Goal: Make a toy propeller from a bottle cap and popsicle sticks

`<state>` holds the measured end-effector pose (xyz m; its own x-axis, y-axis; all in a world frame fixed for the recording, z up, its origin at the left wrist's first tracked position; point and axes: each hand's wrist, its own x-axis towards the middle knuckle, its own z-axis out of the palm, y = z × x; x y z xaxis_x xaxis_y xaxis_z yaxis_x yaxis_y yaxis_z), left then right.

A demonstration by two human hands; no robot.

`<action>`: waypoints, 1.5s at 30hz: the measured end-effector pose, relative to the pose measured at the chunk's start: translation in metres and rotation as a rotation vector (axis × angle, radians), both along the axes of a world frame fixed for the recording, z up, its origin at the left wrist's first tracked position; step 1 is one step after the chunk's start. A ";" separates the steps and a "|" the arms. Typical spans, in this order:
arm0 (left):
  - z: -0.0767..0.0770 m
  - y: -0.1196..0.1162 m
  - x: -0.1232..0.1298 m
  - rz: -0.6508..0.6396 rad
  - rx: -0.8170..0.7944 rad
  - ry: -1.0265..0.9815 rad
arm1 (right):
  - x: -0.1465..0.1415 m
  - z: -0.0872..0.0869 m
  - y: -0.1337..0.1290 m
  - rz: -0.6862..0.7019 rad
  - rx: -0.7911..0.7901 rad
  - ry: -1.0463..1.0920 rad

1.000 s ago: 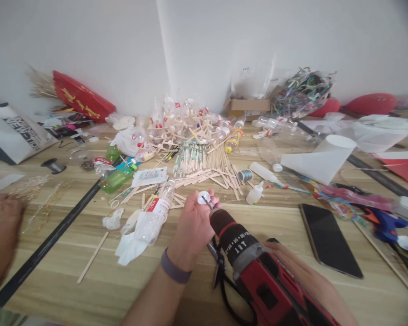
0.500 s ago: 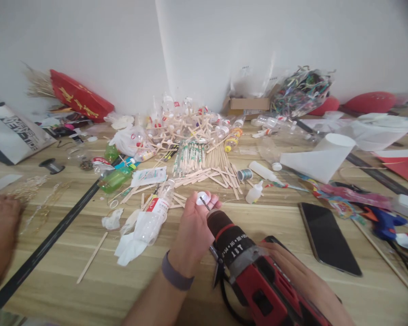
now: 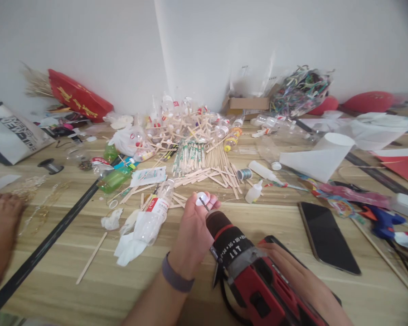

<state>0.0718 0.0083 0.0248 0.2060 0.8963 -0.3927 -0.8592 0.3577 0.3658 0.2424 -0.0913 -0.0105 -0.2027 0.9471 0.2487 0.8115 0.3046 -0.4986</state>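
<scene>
The left grip [image 3: 193, 233] pinches a white cap [image 3: 200, 198] before the red drill [image 3: 250, 283] clasped in the right grip [image 3: 297, 271]; a clear bottle [image 3: 152, 222] lies to their left.

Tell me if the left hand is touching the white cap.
Touching. The head view shows the left hand gripping the white cap by its edge, no gap between.

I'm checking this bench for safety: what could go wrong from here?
1. The thin dark metal drill bit points into the small round white plastic cap, with the bare left hand right around it; a slip or breakthrough could injure that hand.
2. No clamp shows on the cap, so it might spin with the bit.
3. If the bit catches, the red-and-black power drill could twist in the right hand.
</scene>
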 end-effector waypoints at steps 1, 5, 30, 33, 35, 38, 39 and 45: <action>-0.001 0.000 0.000 0.001 0.001 0.000 | 0.001 0.000 0.000 0.014 -0.031 0.033; -0.007 -0.001 0.000 -0.004 0.011 0.002 | 0.003 0.000 0.001 0.071 -0.084 0.132; -0.013 -0.009 -0.002 -0.179 0.169 -0.055 | 0.009 0.004 0.008 0.115 0.072 -0.066; -0.015 -0.009 -0.003 -0.181 0.175 -0.060 | 0.013 0.004 0.011 0.142 0.064 -0.076; -0.016 -0.009 -0.002 -0.182 0.181 -0.060 | 0.014 0.002 0.011 0.129 0.056 -0.082; -0.017 -0.007 -0.002 -0.184 0.190 -0.058 | 0.014 -0.002 0.011 0.142 0.059 -0.086; -0.017 -0.007 -0.002 -0.184 0.194 -0.058 | 0.014 -0.003 0.011 0.148 0.057 -0.087; -0.011 -0.008 -0.002 -0.181 0.196 -0.032 | 0.012 0.006 0.009 0.166 0.085 -0.067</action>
